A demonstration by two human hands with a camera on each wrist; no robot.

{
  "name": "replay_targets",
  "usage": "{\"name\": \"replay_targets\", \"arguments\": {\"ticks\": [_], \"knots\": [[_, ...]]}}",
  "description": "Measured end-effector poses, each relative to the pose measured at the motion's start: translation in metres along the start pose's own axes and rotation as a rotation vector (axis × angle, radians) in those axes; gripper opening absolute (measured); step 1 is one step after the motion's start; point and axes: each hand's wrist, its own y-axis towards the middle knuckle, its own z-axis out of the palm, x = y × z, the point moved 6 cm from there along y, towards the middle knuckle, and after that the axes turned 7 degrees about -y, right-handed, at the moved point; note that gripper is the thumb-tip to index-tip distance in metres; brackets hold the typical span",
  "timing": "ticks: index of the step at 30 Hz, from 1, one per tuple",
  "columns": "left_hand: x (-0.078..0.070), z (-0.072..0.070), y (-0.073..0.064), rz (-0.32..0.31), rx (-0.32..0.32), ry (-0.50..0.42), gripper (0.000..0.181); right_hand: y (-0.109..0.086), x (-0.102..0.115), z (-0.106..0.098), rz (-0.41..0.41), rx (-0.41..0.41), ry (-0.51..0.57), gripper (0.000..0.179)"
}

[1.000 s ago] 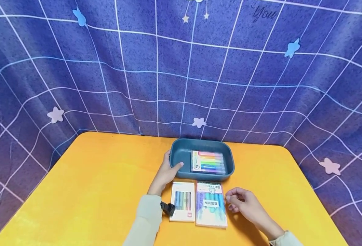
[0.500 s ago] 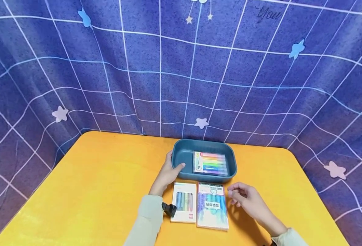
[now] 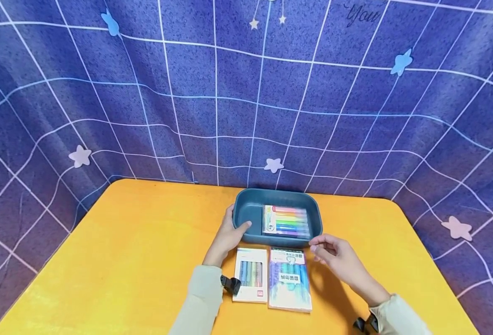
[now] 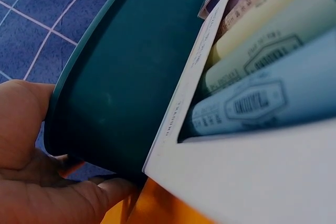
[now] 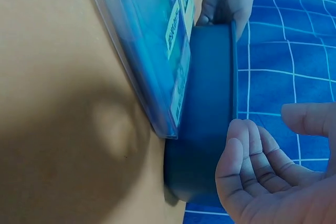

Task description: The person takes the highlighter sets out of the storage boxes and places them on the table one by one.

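Note:
My left hand (image 3: 227, 236) grips the left end of a dark teal plastic storage bin (image 3: 246, 240), thumb over the rim and the other fingers outside. Inside the bin, toward its right, lies a clear pack of rainbow-coloured pens (image 3: 288, 221). At the bin's near right corner is my right hand (image 3: 340, 260), its fingers bent loosely and holding nothing. The right wrist view shows its fingertips right by the bin's rim (image 5: 234, 77), with the thumb apart. A white box of markers (image 3: 250, 275) and a blue-purple pack of pens (image 3: 289, 291) lie side by side before the bin.
The yellow table (image 3: 145, 260) spreads out on both sides of the bin. Behind it hangs a blue curtain (image 3: 196, 116) with grid lines and stars, close to the bin's far side. A black wrist strap mount (image 3: 231, 284) overlaps the white box in the head view.
My right hand has moved forward, from beside the blue-purple pack to the bin's near right corner. The left hand keeps its hold, and the bin and packs stay in place.

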Motion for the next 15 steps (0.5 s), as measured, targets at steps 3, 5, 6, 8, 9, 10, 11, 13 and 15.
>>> {"name": "replay_targets", "arguments": {"ticks": [3, 5, 6, 8, 9, 10, 11, 13, 15], "knots": [[0.001, 0.001, 0.000, -0.015, 0.007, -0.002, 0.075, 0.002, 0.002, -0.001, 0.001, -0.008, -0.015, 0.025], [0.001, 0.001, -0.001, -0.030, 0.007, -0.001, 0.076, 0.004, 0.003, -0.002, 0.005, -0.010, -0.025, 0.024], [0.001, 0.001, -0.001, -0.034, 0.008, -0.001, 0.076, 0.005, 0.003, -0.002, 0.001, -0.011, -0.029, 0.024], [0.001, 0.001, -0.001, -0.034, 0.009, 0.001, 0.076, 0.007, 0.005, -0.004, -0.004, -0.020, -0.040, 0.022], [0.000, 0.001, -0.002, -0.035, 0.009, 0.001, 0.076, 0.008, 0.005, -0.004, 0.000, -0.027, -0.041, 0.022], [0.000, 0.001, -0.002, -0.035, 0.010, 0.002, 0.076, 0.009, 0.005, -0.005, 0.005, -0.032, -0.042, 0.021], [0.001, 0.001, -0.002, -0.036, 0.010, 0.003, 0.076, 0.009, 0.006, -0.006, 0.004, -0.037, -0.045, 0.021], [0.001, 0.000, -0.001, -0.034, 0.011, 0.003, 0.075, 0.011, 0.008, -0.006, 0.006, -0.040, -0.051, 0.021], [0.002, 0.000, 0.000, -0.031, 0.011, 0.002, 0.075, 0.013, 0.010, -0.007, -0.004, -0.038, -0.056, 0.022]]}}
